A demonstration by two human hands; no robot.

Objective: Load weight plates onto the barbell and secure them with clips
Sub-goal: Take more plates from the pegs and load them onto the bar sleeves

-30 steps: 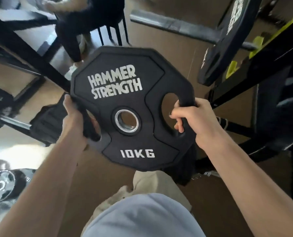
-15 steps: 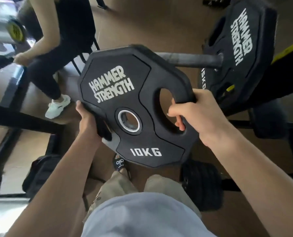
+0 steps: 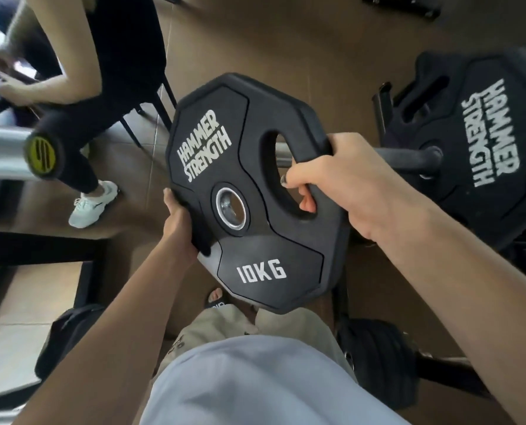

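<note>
The head view is showing a black 10KG weight plate [image 3: 255,191], marked HAMMER STRENGTH, being carried in mid-air in front of the person's body, tilted so that its printed face is turned up toward the camera. The plate is being gripped by the right hand [image 3: 344,185], whose fingers [image 3: 306,205] are being hooked through the oval handle slot on the plate's right side. The left hand [image 3: 179,223] is being closed around the plate's left lower edge, with the thumb side being hidden behind the rim. The steel-ringed centre hole [image 3: 232,207] is being kept clear of both hands.

At the far left, the sleeve end of a barbell [image 3: 39,156] with a yellow-and-black end cap is being seen, well apart from the carried plate. At the right, a larger plate [image 3: 482,142] of the same make is sitting on a dark horizontal peg [image 3: 408,156]. Another person's arm and leg [image 3: 80,167] are being seen just beyond the barbell end.

The step in hand is being judged as carrying the plate toward the bar; nothing is being threaded yet. For the next move, the plate is likely needing to be swung left and stood upright, so that its centre hole is being lined up squarely with the sleeve end before being slid on. No clips are being made out in this view.
</note>
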